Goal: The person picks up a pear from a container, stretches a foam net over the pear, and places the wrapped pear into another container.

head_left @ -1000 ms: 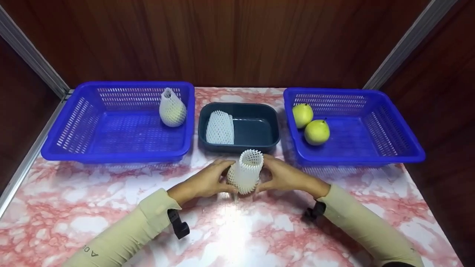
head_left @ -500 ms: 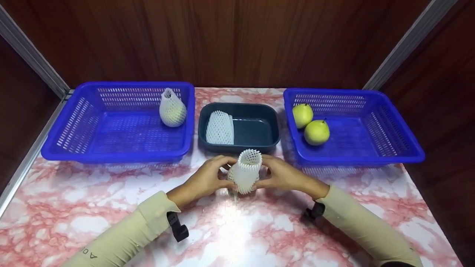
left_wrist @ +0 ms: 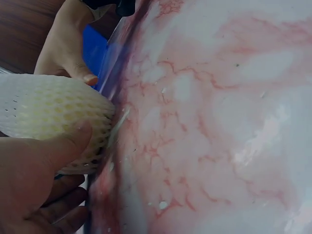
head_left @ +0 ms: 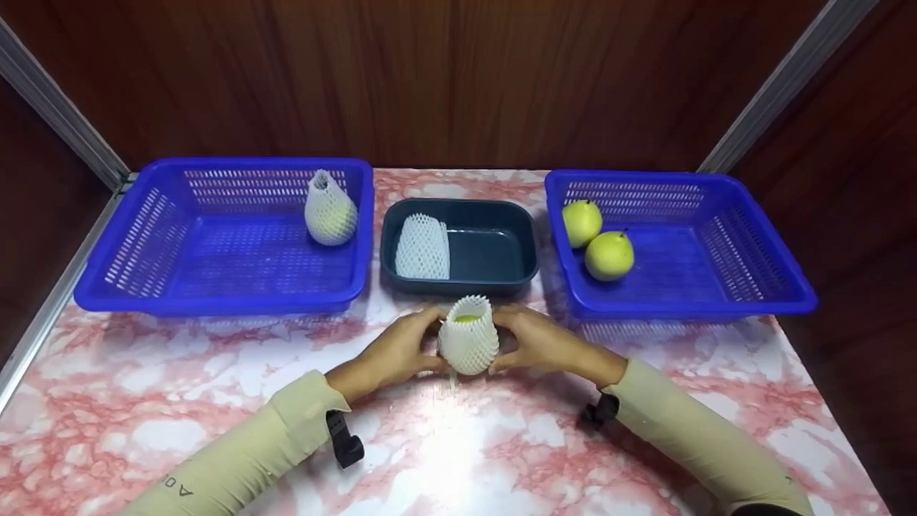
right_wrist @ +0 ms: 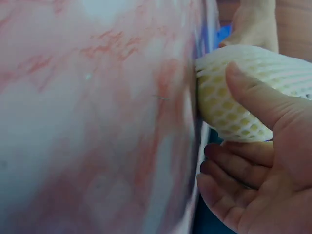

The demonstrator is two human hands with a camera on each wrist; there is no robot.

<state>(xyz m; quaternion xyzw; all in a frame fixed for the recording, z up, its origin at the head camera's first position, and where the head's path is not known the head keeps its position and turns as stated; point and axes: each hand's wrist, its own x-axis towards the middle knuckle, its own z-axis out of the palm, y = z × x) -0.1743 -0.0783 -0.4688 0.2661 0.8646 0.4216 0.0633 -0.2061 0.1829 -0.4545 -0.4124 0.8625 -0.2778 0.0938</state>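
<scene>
A pear in a white foam net [head_left: 469, 347] stands on the table in front of the dark tray, its yellow-green top showing through the net's open upper end. My left hand [head_left: 397, 351] holds it from the left; in the left wrist view the left thumb [left_wrist: 73, 141] lies along the mesh. From the other side my right hand [head_left: 544, 340] holds it too. The right wrist view shows the right thumb [right_wrist: 253, 92] across the net, with the fingers [right_wrist: 239, 165] curled beside it. Parts of the fingertips are hidden behind the netted pear.
At the left, a blue basket [head_left: 222, 301] contains another netted pear [head_left: 331, 211]. A dark tray [head_left: 494, 283] in the middle has white foam nets [head_left: 423, 247] in it. The right blue basket [head_left: 688, 308] holds two bare pears [head_left: 609, 256]. Wooden walls [head_left: 458, 79] enclose the marbled table [head_left: 179, 423].
The net's upper part, earlier leaning right with a wide mouth, now sits lower and upright around the pear, whose top shows. Both hands stay at its sides.
</scene>
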